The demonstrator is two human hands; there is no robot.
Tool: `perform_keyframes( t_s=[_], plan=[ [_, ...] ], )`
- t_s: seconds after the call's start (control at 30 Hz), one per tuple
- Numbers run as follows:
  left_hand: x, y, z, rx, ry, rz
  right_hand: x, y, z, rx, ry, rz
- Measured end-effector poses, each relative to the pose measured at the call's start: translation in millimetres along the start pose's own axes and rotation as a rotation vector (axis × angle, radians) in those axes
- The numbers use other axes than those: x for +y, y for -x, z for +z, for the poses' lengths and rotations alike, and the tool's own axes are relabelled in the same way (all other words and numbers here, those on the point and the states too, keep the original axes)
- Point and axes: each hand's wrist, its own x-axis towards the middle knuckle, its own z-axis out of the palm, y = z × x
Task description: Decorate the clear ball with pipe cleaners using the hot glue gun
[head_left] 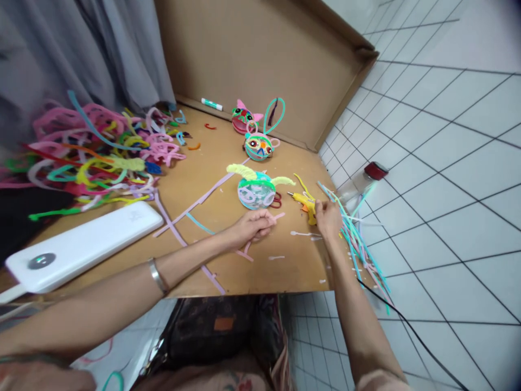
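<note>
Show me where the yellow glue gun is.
In the head view, the yellow glue gun is right of centre, at the right hand and right of the horned ball.

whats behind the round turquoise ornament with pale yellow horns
Behind the round turquoise horned ornament stands a round, pink-ring-eared face ornament, then a red-and-green, pink-eared ornament. Dark red loops show at the horned ornament's right edge; any part behind it is covered.

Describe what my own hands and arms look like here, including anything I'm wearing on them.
Both your left hand and right hand are ungloved. A broad, silver-coloured bangle circles your left wrist; none shows on your right. Your right forearm is bare down to a pale pinkish sleeve at the picture's bottom edge.
</note>
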Motion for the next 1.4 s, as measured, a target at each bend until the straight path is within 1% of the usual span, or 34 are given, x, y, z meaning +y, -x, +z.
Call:
perform_keyframes(
  t_s=[0.07, 0.1, 0.17, 0.23, 0.33, 0.43, 0.5, 0.6, 0.7, 0.8, 0.93, 1.0, 1.07, 1.2, 1.4],
  plan=[
    [-2.9, -0.7, 1.5, 0.029, -0.007, -0.002, -1.8, -9.8, 0.5, -0.181, 0.234, 0.05],
    [-4.0, -1.1, 2.2, 0.044, -0.016, -0.006, -4.8, -12.1, 3.2, -0.242, 0.302, 0.064],
    [-4.5, -1.4, 3.0, 0.073, -0.038, 0.002, -11.7, -13.7, 11.5, -0.279, 0.36, 0.074],
    [-2.3, -1.0, 3.0, 0.097, -0.056, 0.046, -16.2, -13.9, 20.4, -0.241, 0.34, 0.089],
    [3.8, 1.3, 2.3, 0.118, -0.086, 0.094, -15.8, -14.6, 29.2, -0.19, 0.274, 0.13],
    [8.0, 4.3, 2.6, 0.118, -0.11, 0.055, -11.3, -13.4, 30.8, -0.173, 0.256, 0.16],
    [8.4, 5.5, 3.6, 0.117, -0.12, 0.023, -9.4, -9.4, 29.2, -0.123, 0.232, 0.179],
    [7.4, 4.9, 5.5, 0.127, -0.089, 0.022, -9.1, 1.6, 25.8, 0.018, 0.138, 0.182],
    [6.9, 2.8, 6.6, 0.168, -0.008, 0.038, -9.5, 15.3, 22.9, 0.157, 0.041, 0.126],
    [7.3, 1.9, 6.6, 0.205, 0.022, -0.002, -7.1, 27.0, 20.4, 0.304, -0.015, 0.072],
    [6.8, 2.2, 5.3, 0.215, 0.079, -0.059, 2.2, 39.6, 18.6, 0.486, -0.089, 0.023],
    [5.5, 2.0, 4.3, 0.217, 0.11, -0.076, 7.5, 46.5, 18.5, 0.502, -0.135, -0.048],
    [3.9, 1.5, 3.2, 0.214, 0.125, -0.078, 11.1, 53.2, 18.3, 0.474, -0.157, -0.104],
    [1.9, 1.3, 2.0, 0.186, 0.132, -0.074, 10.2, 61.3, 16.4, 0.442, -0.199, -0.127],
    [2.5, 3.1, 2.4, 0.181, 0.127, -0.098, 5.5, 61.1, 15.0, 0.432, -0.194, -0.157]
  ],
)
